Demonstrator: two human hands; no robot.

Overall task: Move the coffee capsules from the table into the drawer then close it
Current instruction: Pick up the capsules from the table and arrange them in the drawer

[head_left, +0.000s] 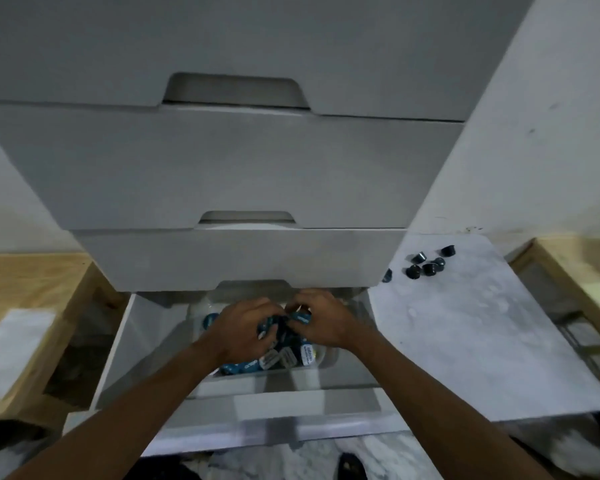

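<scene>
Obs.: bottom drawer [125, 341] of the grey cabinet [222, 168] is pulled out. Both hands are low over its middle. Left hand [243, 327] and right hand [323, 320] have their fingers curled inward around a shared handful of capsules [281, 323]; blue foil lids show between the fingers. Blur hides how many are held. Directly beneath the hands, inside the drawer, lie the stored capsules [278, 358], heaped at all angles, some lid-up. To the right of the drawer and further back, a cluster of stray capsules [426, 266] sits on the pale table [465, 334], well apart from the hands. Handling judgement: the capsules look small, light and rigid, with smooth tapered sides likely to slip and roll. The foil lid is probably the weak point, so it should not be pressed with fingertips. Best hold for several is a cupped scoop with both palms; for a single one, pinch across the body just under the rim. Letting go close above the heap should stop bouncing. The drawer front looks like it could be pushed shut with flat fingers once the table cluster is brought over.
</scene>
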